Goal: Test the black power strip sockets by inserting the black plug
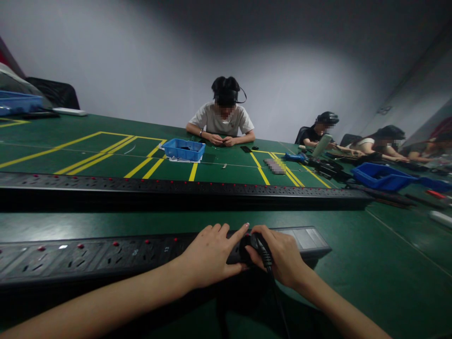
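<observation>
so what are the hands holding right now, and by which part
The right hand holds a black plug by its body, near the ribbed cord sleeve. The left hand spans the near power strip; whether it grips it cannot be told.

1. Near power strip [155, 256]: hard, moulded-looking plastic, with a low sheen and slightly shiny buttons [115, 244].
2. End plate [306, 238] of that strip: smooth, metal-like, dull silver.
3. Plug [259, 244]: dark plastic; its cord [267, 258] looks rubbery, ribbed near the plug.
4. Tabletop [395, 254]: smooth, softly glossy.
5. Blue tray [187, 154]: smooth plastic, white paper [172, 160] underneath.
6. Wall [141, 70]: plain, matt.
7. White shirt [208, 120]: soft, matt cloth.
</observation>
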The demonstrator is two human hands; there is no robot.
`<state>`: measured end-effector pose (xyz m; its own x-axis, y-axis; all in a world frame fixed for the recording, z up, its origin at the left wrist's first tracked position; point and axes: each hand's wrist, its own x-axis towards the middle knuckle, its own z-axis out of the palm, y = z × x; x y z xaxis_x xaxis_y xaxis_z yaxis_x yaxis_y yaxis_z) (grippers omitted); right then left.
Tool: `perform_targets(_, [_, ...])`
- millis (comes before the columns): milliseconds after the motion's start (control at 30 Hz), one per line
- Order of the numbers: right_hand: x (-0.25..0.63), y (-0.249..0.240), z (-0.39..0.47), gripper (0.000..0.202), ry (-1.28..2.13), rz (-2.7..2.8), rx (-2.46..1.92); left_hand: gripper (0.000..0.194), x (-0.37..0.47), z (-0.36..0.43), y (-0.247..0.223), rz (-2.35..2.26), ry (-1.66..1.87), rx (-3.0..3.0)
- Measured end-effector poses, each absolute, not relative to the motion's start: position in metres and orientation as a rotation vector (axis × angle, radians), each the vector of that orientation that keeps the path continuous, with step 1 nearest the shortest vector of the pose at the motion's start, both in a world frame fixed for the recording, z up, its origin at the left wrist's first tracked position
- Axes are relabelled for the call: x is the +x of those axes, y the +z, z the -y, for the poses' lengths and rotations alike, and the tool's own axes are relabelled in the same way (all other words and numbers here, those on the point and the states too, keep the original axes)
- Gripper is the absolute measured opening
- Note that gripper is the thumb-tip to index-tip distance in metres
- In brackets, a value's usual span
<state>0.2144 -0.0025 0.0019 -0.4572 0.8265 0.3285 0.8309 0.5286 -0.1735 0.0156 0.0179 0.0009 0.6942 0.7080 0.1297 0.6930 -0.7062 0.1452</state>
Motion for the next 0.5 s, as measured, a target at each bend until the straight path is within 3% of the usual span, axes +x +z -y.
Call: perform_targets(500, [0.2147, 0.0049, 0.0033, 0.022, -0.041, 2.414, -1.359, 0.070, 0.0152, -0.0184, 0.0016, -1.163, 0.262, 2.834])
